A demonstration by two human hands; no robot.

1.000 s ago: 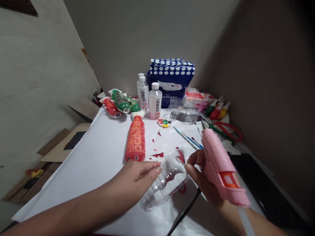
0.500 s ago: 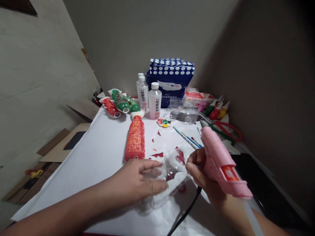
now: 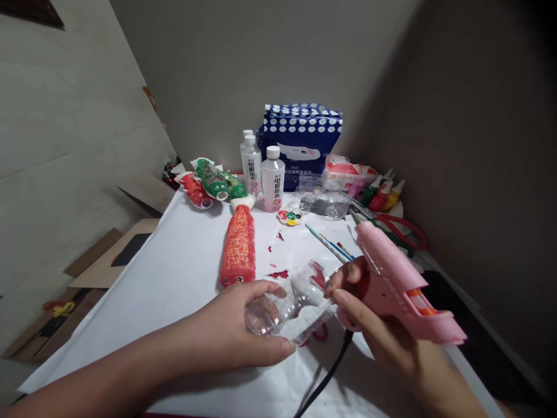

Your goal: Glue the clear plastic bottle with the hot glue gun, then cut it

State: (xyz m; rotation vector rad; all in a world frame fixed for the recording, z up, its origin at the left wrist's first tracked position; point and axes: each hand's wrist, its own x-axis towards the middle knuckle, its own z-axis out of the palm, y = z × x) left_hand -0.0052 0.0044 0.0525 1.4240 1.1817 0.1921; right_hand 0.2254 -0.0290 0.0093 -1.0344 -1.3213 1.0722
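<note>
My left hand (image 3: 237, 322) is wrapped round one end of a clear plastic bottle (image 3: 263, 316) that lies on its side just above the table. A white scalloped strip (image 3: 307, 322), of paper or cloth, sits along the bottle's near side. My right hand (image 3: 369, 310) grips a pink hot glue gun (image 3: 391, 267), its nozzle pointing up and away from me. The thumb and fingertips of that hand also pinch at the bottle's right end. From the gun a black cord (image 3: 328, 371) runs down toward me. Beyond my left hand lies a red and orange painted fish (image 3: 239, 244) with googly eyes.
Smaller painted fish (image 3: 212, 179) rest at the back left, beside labelled bottles (image 3: 273, 183). A paint palette (image 3: 290, 216), brushes (image 3: 326, 241), scissors (image 3: 404, 226) and paint bottles (image 3: 378, 197) are farther right. Red paint stains (image 3: 278, 274) mark the white table cover (image 3: 183, 290).
The bottle with its white strip has turned slightly in my hands, and my left thumb has moved lower round it. The glue gun has tilted a little, its back end shifting right.
</note>
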